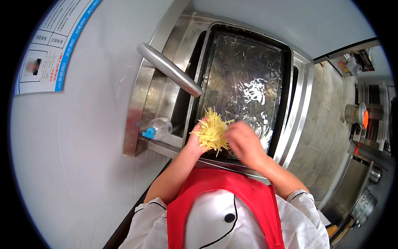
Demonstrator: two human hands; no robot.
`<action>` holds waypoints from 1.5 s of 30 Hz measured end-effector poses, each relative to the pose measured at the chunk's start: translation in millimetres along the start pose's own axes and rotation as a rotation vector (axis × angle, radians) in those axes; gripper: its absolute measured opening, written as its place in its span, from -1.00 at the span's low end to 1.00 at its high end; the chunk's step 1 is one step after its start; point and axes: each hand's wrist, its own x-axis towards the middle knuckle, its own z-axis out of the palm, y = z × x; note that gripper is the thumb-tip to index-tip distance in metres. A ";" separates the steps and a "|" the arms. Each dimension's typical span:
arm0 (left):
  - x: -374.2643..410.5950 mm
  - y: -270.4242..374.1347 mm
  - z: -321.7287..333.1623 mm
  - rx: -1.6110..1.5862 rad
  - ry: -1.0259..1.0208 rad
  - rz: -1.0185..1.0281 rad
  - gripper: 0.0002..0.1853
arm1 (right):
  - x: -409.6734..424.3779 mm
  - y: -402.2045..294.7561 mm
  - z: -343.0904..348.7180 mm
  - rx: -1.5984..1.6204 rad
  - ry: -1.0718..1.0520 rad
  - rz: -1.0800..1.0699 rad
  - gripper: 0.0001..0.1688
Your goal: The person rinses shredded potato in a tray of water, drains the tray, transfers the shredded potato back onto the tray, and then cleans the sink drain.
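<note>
My left hand (pixel 196 140) is cupped under a heap of thin yellow vegetable strips (pixel 214 132), possibly potato. Some strips stick out past its fingers. Close against the right side of the heap is my right hand (pixel 247 143), its fingers curled and blurred by motion. Whether it pinches any strips cannot be made out. Both hands are over the near end of a dark rectangular metal tray (pixel 286 67). Water stands in the tray, with scattered loose strips and bright reflections in it.
The tray lies across a stainless steel sink (pixel 303 99). A metal spout (pixel 169 70) reaches over its left rim. A clear plastic bottle (pixel 163 127) with a blue cap lies at the left. Beyond the right edge are a tiled floor (pixel 317 124) and a lidded container (pixel 353 113).
</note>
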 end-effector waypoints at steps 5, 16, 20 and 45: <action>4.6 -2.2 -2.9 -0.019 -0.097 0.028 -0.61 | 20.1 -8.2 -9.4 -0.016 -0.031 0.008 -0.84; -12.5 9.2 7.7 -0.055 0.049 0.015 -0.60 | 92.9 263.9 -51.3 -0.592 0.134 0.845 0.06; -15.8 10.0 3.7 -0.087 -0.021 0.012 -0.60 | 133.3 271.7 -24.7 -0.589 0.082 0.723 0.11; -9.9 14.0 -8.0 -0.101 -0.028 0.048 -0.59 | 69.5 84.2 19.2 -0.005 -0.049 0.135 -0.87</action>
